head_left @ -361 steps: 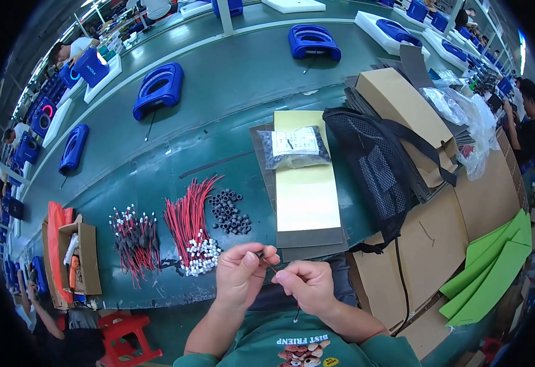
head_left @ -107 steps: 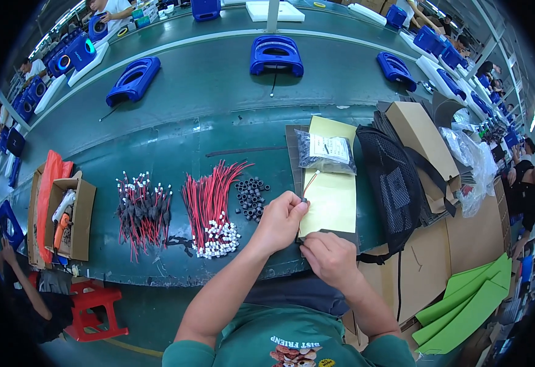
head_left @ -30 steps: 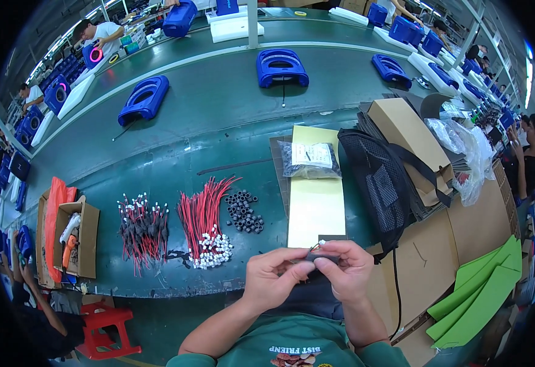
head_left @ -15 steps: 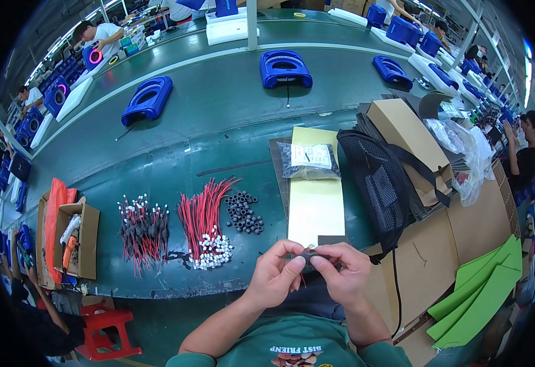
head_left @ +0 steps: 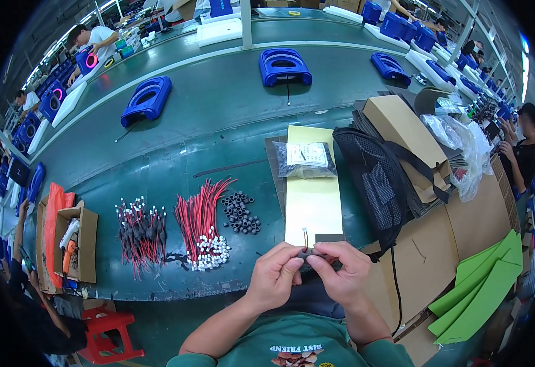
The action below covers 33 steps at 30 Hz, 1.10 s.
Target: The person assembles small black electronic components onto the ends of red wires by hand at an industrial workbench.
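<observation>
My left hand (head_left: 273, 276) and my right hand (head_left: 344, 270) meet at the table's front edge. Their thumbs and forefingers pinch a small dark soft piece (head_left: 305, 255) around a thin wire lead (head_left: 305, 237). The lead's small pale plug end sticks up above the fingers; the rest is hidden by them. Left of my hands lie loose black rings (head_left: 241, 214), then a bundle of red wire leads (head_left: 201, 214) with white plugs. Farther left is a pile of wire leads with dark wrapped middles (head_left: 143, 233).
A bag of dark parts (head_left: 307, 160) lies on a yellow sheet (head_left: 314, 211). Right of it are a black mesh bag (head_left: 371, 180), cardboard (head_left: 402, 131) and green sheets (head_left: 481, 287). A cardboard box (head_left: 88, 244) stands left. Blue housings (head_left: 286, 67) sit farther back.
The wire lead's plug end now stands up clearly above my fingers, where it was low and barely visible. My hands stay in nearly the same place, still pinching the dark piece.
</observation>
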Motion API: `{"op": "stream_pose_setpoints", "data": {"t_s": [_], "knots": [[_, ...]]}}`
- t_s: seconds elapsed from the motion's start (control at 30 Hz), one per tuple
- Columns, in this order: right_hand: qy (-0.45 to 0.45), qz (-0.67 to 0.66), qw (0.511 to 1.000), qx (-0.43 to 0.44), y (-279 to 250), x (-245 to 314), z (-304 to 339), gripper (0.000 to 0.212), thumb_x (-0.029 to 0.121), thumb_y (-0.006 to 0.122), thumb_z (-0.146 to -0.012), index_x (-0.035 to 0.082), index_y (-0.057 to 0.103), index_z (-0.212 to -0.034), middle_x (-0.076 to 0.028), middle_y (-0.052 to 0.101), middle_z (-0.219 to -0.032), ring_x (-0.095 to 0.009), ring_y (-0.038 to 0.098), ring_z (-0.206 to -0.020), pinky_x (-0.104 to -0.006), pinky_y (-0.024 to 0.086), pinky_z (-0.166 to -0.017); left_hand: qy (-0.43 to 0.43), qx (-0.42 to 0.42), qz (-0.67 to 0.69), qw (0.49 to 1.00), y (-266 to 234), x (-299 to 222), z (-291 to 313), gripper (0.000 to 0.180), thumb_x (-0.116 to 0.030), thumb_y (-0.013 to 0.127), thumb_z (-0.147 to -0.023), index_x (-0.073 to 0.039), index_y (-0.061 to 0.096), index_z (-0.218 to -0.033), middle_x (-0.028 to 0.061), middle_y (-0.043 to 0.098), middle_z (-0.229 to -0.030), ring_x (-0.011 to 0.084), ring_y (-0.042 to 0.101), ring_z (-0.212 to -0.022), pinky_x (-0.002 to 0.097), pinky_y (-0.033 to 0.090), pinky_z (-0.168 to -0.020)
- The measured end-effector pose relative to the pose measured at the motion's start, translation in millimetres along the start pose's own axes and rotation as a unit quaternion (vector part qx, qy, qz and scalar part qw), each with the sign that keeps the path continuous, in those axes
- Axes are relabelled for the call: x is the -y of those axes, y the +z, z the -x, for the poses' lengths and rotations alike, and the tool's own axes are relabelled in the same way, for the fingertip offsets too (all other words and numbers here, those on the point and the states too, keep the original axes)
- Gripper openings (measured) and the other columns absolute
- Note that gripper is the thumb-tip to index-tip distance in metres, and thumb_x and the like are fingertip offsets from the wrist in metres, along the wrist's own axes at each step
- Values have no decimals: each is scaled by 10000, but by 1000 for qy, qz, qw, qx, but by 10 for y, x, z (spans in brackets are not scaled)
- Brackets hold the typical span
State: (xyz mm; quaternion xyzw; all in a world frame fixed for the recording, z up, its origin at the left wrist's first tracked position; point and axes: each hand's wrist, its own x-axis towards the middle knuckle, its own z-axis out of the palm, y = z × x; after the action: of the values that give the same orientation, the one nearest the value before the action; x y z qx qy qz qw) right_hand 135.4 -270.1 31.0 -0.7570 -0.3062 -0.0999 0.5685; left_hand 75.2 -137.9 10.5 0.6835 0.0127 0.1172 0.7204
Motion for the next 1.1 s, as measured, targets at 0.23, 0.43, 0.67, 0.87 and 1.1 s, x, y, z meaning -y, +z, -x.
{"op": "stream_pose_setpoints", "data": {"t_s": [0.23, 0.43, 0.67, 0.87, 1.1], "knots": [[9, -9, 1000, -10, 2, -11, 10, 203, 5, 697, -679, 14, 619, -867, -71, 623, -707, -113, 591, -577, -209, 475, -516, -42, -61, 229, 971, 63, 109, -16, 116, -54, 541, -849, 30, 556, -928, 62, 595, -801, 78, 548, -592, 199, 449, -511], [144, -206, 968, 25, 17, -9, -25, 218, -52, 664, -680, -24, 620, -891, -137, 617, -850, -136, 587, -735, -217, 482, -611, -100, -2, 288, 953, 5, 112, 32, 141, -120, 531, -868, 16, 557, -896, 72, 595, -724, 64, 515, -511, 187, 430, -480], [139, -334, 923, 127, -10, -239, 8, 163, -51, 650, -696, -43, 628, -858, -147, 600, -870, -179, 581, -787, -253, 471, -689, -187, 42, 352, 916, -45, 128, 12, 148, -137, 536, -867, 9, 563, -877, 74, 592, -701, 60, 497, -483, 165, 399, -435], [130, -340, 925, 108, 57, -216, 26, 170, -47, 657, -680, -27, 649, -849, -137, 595, -863, -159, 571, -754, -227, 460, -654, -134, 12, 298, 945, -76, 159, 62, 131, -121, 586, -832, 9, 568, -843, 46, 576, -657, 46, 478, -471, 160, 391, -424], [147, -408, 890, 142, 101, -302, 55, 176, 7, 673, -693, -13, 651, -866, -94, 569, -865, -100, 523, -666, -190, 424, -569, -153, 53, 278, 947, -67, 147, 98, 182, -165, 552, -859, 4, 591, -802, 21, 555, -622, 43, 456, -465, 165, 345, -419]]}}
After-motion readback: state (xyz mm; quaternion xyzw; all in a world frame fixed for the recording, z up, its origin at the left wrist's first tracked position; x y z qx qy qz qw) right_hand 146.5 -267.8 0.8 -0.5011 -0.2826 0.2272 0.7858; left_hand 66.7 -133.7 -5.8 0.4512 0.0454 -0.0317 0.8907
